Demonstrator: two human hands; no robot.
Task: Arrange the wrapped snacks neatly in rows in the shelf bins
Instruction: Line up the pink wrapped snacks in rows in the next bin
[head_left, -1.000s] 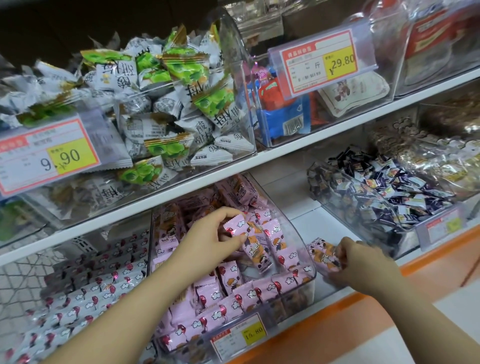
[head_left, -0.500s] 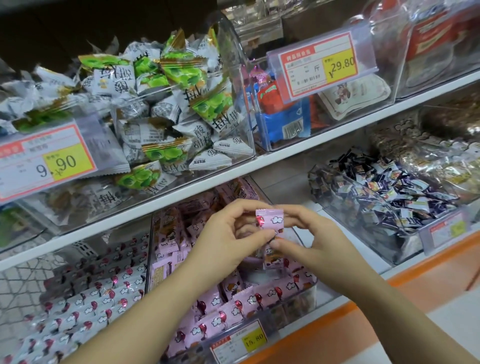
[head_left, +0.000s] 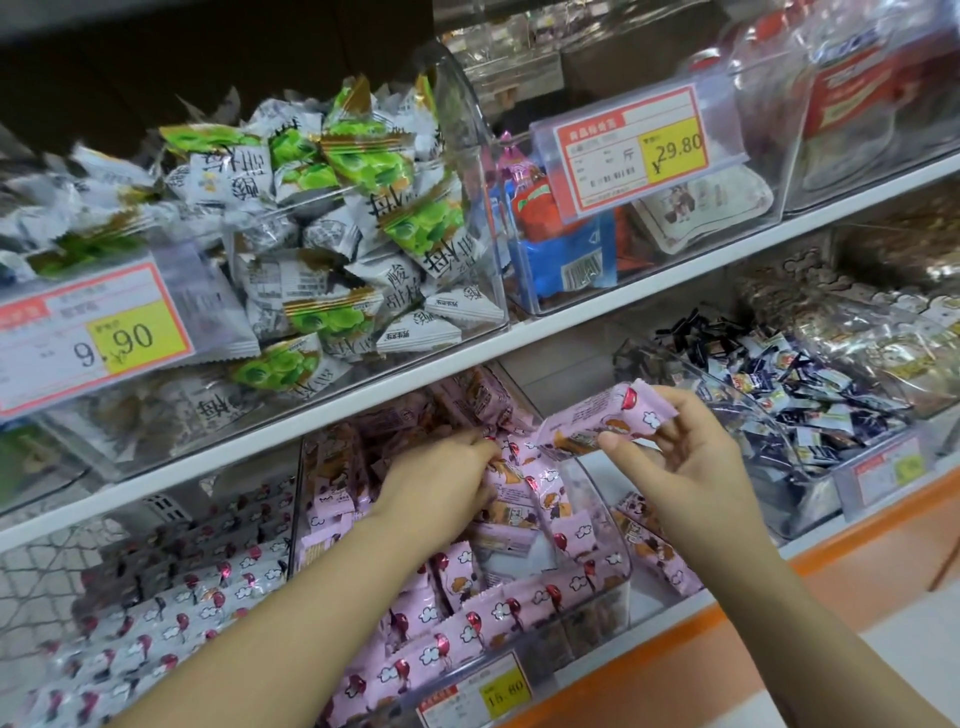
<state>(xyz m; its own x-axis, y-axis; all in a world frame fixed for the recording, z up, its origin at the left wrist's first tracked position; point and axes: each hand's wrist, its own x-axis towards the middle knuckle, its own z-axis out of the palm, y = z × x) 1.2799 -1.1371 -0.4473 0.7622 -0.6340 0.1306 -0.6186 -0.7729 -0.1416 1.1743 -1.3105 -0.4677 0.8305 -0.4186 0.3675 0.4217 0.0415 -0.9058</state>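
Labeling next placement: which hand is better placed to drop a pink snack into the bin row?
Right. The right hand pinches a pink snack just above the bin, free to lower it. The left hand is down among the packets inside, fingertips hidden.

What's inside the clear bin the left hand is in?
In the bin: pink wrapped snacks, a row along the front, loose tilted ones behind. The left hand grips some centrally, hiding those beneath; its floor is covered.

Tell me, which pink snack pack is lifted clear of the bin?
The pack pinched in the right hand, above the bin; the rest lie in or beside it.
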